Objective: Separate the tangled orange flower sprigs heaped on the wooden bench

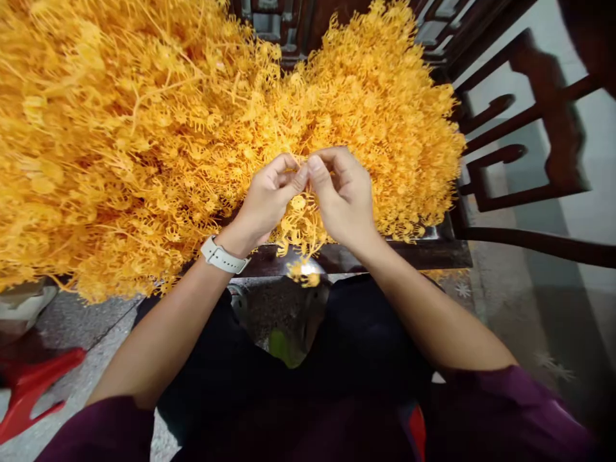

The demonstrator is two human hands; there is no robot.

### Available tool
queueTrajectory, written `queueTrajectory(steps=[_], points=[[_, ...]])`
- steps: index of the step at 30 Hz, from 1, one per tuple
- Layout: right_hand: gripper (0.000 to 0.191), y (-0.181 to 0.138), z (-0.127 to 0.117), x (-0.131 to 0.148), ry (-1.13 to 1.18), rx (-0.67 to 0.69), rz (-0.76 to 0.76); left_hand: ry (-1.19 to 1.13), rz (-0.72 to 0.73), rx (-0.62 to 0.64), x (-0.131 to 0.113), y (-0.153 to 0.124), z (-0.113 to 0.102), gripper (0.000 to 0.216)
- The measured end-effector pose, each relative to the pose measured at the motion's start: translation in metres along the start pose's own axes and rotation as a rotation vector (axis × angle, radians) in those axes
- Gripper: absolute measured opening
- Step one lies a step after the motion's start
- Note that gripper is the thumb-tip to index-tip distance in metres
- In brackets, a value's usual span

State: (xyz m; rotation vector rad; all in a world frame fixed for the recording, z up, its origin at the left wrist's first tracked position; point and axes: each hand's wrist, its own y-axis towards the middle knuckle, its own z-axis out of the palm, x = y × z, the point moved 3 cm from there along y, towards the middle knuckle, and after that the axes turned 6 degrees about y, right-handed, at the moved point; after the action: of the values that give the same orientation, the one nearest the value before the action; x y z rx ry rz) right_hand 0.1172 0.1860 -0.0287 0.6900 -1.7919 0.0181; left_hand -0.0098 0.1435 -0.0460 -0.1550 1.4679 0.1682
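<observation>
My left hand [267,199], with a pale watch strap [224,256] on its wrist, pinches thumb against forefinger. Close beside it, nearly touching fingertips, my right hand [347,202] is closed in a pinch too. Between them is a yellow-orange plastic flower sprig [302,224], its small curly blossoms hanging below my fingers. The exact spot where each hand grips the stem is hidden by the fingertips. Behind both hands rises a large heap of similar yellow plastic flower sprigs [144,154], which continues as a denser mound [389,122] on the right.
The heap rests on a dark wooden bench [428,255] with a carved back [269,25]. Its openwork armrest [553,122] stands at the right. A red plastic piece of furniture [36,388] is at the lower left on the speckled floor [103,343]. My knees are against the bench front.
</observation>
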Motion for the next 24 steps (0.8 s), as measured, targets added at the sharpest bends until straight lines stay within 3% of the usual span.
queueTrajectory(steps=[8,11,17,21,24], points=[[0.044,-0.01,0.0,-0.001,-0.105,-0.041,-0.096,0.007,0.018,-0.103,0.002,-0.003,-0.005,0.033],[0.045,-0.005,-0.003,0.002,-0.099,-0.061,-0.094,-0.06,-0.044,-0.041,0.001,-0.005,-0.008,0.038],[0.043,0.01,-0.017,0.009,-0.124,0.093,-0.169,-0.208,-0.212,0.071,-0.009,-0.008,-0.008,0.026],[0.041,0.013,-0.014,0.005,0.025,0.034,-0.171,-0.381,-0.248,0.145,-0.022,-0.012,-0.002,0.027],[0.037,0.024,-0.02,-0.011,0.243,-0.084,-0.1,-0.299,-0.265,0.195,-0.026,-0.018,0.002,0.035]])
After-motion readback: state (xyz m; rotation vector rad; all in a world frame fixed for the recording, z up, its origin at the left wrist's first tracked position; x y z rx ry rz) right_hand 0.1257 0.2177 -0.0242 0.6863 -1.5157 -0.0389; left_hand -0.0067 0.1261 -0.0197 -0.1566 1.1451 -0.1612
